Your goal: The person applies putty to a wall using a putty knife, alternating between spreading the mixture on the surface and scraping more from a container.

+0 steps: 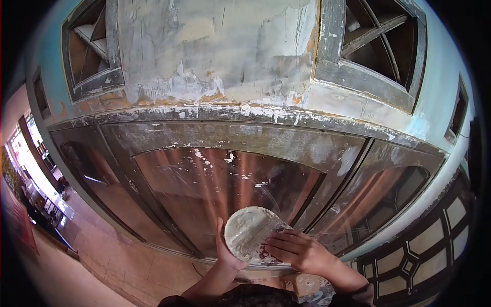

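Observation:
My left hand (226, 250) is wrapped around the left rim of a round, shallow dish (246, 225) smeared with whitish putty. My right hand (302, 250) lies over the dish's right side, fingers together on a flat, stained scraper (276, 224) that rests against the putty. Its handle, if any, is hidden under my fingers. Both hands are in front of the lower part of a dark wooden window frame (245, 128), whose glass pane (204, 179) is spotted with white flecks.
Above the frame is a wall panel (245, 46) with patchy grey and white filler, between two dark lattice vents (378, 36). A dark door with pale panels (419, 250) stands at lower right. Tiled floor (123, 261) and a bright doorway (30, 148) lie to the left.

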The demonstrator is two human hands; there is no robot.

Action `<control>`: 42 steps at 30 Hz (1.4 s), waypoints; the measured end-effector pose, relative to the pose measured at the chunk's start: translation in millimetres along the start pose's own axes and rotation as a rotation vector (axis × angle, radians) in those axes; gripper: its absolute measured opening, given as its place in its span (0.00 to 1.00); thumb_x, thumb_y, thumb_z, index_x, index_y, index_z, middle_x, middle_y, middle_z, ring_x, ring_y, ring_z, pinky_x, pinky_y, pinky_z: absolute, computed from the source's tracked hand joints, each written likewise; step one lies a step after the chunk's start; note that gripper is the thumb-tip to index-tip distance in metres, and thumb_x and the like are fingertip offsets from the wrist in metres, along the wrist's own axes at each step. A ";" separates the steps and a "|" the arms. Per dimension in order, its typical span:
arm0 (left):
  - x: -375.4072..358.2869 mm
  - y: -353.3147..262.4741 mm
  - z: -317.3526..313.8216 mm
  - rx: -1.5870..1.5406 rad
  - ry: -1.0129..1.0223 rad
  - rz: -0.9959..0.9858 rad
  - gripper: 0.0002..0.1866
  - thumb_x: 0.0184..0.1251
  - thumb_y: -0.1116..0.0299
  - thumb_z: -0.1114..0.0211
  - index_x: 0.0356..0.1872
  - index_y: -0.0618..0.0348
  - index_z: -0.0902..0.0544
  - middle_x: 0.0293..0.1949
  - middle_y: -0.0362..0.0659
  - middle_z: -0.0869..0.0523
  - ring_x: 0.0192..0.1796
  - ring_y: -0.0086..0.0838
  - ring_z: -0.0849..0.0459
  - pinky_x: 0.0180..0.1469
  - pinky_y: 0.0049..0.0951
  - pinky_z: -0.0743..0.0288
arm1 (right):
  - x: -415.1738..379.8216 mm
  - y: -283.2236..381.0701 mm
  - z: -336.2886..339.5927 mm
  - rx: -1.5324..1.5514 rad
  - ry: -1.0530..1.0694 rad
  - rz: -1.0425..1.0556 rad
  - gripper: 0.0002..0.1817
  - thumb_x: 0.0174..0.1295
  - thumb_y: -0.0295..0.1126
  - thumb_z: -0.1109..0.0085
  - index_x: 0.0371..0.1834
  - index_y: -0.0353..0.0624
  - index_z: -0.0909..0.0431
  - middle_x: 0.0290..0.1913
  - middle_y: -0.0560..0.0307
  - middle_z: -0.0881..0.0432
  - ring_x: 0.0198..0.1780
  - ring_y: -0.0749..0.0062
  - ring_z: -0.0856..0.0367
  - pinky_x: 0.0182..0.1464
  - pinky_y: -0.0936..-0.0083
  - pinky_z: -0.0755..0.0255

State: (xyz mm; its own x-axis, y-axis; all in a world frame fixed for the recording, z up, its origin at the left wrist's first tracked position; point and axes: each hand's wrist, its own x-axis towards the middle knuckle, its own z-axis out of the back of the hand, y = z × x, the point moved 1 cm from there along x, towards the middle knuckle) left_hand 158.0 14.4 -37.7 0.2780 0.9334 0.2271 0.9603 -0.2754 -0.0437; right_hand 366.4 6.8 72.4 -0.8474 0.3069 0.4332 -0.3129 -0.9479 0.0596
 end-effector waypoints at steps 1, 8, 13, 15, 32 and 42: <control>-0.8 0.3 2.4 -0.019 0.007 -0.004 0.46 0.73 0.29 0.62 0.71 0.62 0.30 0.68 0.57 0.25 0.67 0.52 0.24 0.68 0.51 0.29 | 0.3 0.5 1.4 0.000 -0.029 -0.003 0.24 0.60 0.30 0.43 0.61 0.45 0.20 0.62 0.55 0.18 0.66 0.62 0.21 0.69 0.61 0.29; 2.6 -3.7 -2.6 0.007 0.021 -0.001 0.47 0.72 0.28 0.62 0.72 0.63 0.31 0.69 0.57 0.26 0.68 0.52 0.25 0.70 0.51 0.31 | 4.5 -2.4 1.7 0.031 0.011 0.014 0.23 0.59 0.30 0.43 0.60 0.44 0.19 0.61 0.55 0.18 0.65 0.61 0.21 0.69 0.60 0.29; 2.9 -2.8 -8.2 0.019 -0.002 -0.019 0.48 0.72 0.27 0.62 0.73 0.63 0.33 0.70 0.58 0.28 0.69 0.52 0.26 0.70 0.51 0.32 | 7.0 -5.3 -4.0 0.045 -0.001 0.036 0.22 0.59 0.30 0.42 0.59 0.43 0.19 0.59 0.54 0.17 0.64 0.60 0.20 0.68 0.60 0.28; 3.5 -3.3 -6.7 0.005 0.014 -0.012 0.48 0.72 0.27 0.62 0.73 0.63 0.33 0.70 0.58 0.28 0.69 0.52 0.26 0.70 0.51 0.32 | 9.6 -5.2 2.1 0.043 -0.009 0.040 0.22 0.59 0.30 0.42 0.59 0.43 0.19 0.59 0.54 0.17 0.64 0.60 0.20 0.68 0.60 0.28; 2.5 -1.9 -2.2 0.059 -0.049 -0.044 0.48 0.72 0.27 0.61 0.73 0.63 0.34 0.70 0.58 0.28 0.69 0.53 0.26 0.70 0.53 0.32 | 8.4 -8.4 2.8 0.060 0.004 0.045 0.22 0.59 0.31 0.42 0.59 0.44 0.19 0.60 0.55 0.17 0.64 0.60 0.20 0.69 0.60 0.29; 3.4 -6.4 0.3 -0.024 0.046 -0.006 0.48 0.71 0.26 0.61 0.75 0.60 0.35 0.73 0.56 0.31 0.71 0.55 0.30 0.72 0.57 0.36 | 2.0 -10.3 13.4 0.042 -0.019 0.032 0.21 0.59 0.30 0.43 0.58 0.44 0.18 0.58 0.56 0.15 0.63 0.60 0.19 0.68 0.61 0.28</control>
State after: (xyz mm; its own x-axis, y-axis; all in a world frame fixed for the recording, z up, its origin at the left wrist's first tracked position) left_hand 152.8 19.4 -36.8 0.2706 0.9235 0.2718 0.9610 -0.2758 -0.0194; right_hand 373.6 16.0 84.7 -0.8483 0.2749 0.4526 -0.2668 -0.9602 0.0831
